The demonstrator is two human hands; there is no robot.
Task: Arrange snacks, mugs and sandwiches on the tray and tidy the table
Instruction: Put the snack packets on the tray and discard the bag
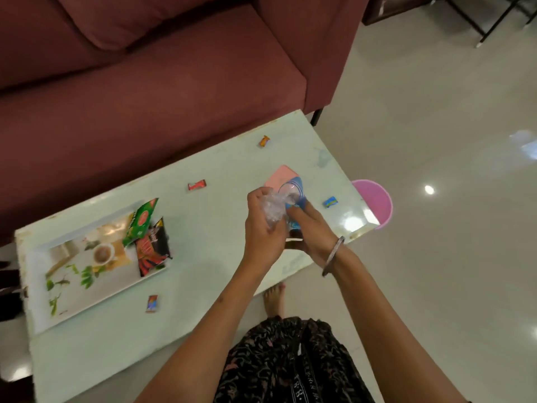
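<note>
**Both hands busy over the table's right half**

Head view: the pale green table point(203, 216) runs from 8 o'clock up to 2 o'clock. The left hand point(263, 228) has its fingers curled round a crumpled clear wrap point(273, 209), held just above the table. The right hand point(308, 231), a bangle point(334, 255) on its wrist, grips a blue mug point(293, 196) from the near side; the blur makes it hard to say how the fingers lie on it, and the two hands touch. A pink mat point(280, 175) lies under and behind the mug.

At 9 o'clock sits the tray point(72, 283), printed with leaves and a cup. Two snack packs lie at its right end, a green pack point(139, 221) overlapping a black pack point(151, 248).

Small candies lie scattered on the table, well apart: an orange candy point(263, 141) at 12 o'clock, a red candy point(197, 185) left of the hands, a blue candy point(330, 202) just right of the mug, and a dark candy point(151, 303) just beside the tray's near edge.

A pink bin point(377, 203) stands on the floor past the table's right corner. A maroon sofa point(145, 82) fills 11 o'clock.
</note>
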